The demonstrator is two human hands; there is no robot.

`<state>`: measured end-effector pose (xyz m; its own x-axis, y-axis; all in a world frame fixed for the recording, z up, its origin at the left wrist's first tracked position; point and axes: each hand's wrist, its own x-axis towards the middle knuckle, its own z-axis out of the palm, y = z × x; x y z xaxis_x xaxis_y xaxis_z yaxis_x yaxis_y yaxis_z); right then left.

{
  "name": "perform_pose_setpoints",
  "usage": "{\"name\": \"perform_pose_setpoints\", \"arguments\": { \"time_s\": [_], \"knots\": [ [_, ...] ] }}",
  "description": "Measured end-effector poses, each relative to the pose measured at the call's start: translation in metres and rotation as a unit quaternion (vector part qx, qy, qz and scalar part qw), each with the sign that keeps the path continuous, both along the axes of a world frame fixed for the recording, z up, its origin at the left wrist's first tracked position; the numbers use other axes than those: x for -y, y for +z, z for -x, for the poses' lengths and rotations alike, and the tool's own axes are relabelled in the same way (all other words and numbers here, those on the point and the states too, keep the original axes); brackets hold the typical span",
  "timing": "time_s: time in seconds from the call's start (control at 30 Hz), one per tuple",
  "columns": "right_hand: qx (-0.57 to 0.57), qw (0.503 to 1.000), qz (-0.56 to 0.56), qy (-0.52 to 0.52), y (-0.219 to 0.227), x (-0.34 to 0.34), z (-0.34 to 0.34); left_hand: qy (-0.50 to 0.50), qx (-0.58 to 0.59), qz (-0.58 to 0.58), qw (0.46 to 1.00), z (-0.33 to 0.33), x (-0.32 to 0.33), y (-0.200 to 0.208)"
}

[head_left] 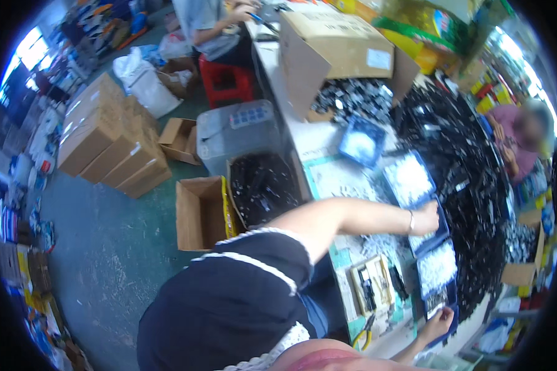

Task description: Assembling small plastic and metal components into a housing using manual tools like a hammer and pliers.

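My left hand (424, 220), a bracelet at its wrist, reaches into a blue bin (440, 234) on the workbench. Its fingers are curled together, and whatever they hold is hidden. My right hand (437, 323) is closer to me, at another blue bin (457, 312) with small dark and metallic parts. Those fingers look pinched; what is in them is too small to name. Between the hands stands a blue bin of small white pieces (437, 269). A cream-coloured fixture (372, 285) with black parts lies on the bench, beside yellow-handled pliers (364, 334).
Black strip-like parts (470, 198) are heaped beyond the bins. A large carton (337, 46) spills small metallic pieces at the far end. Open boxes (202, 216) and a clear plastic tub (235, 133) stand on the floor left. Another person (520, 139) sits across the bench.
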<state>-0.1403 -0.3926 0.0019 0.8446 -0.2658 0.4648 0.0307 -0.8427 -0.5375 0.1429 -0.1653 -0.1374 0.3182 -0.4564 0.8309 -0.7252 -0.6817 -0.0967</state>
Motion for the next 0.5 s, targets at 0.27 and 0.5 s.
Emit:
{"name": "perform_pose_setpoints", "arguments": {
  "time_s": [0.27, 0.5],
  "knots": [
    [0.108, 0.938, -0.327, 0.049, 0.039, -0.129, 0.052, -0.208, -0.563, 0.31, 0.737, 0.188, -0.092, 0.148],
    [0.096, 0.954, -0.245, 0.145, 0.03, -0.208, 0.049, -0.252, -0.792, 0.494, 0.256, 0.273, -0.107, 0.157]
  ]
}}
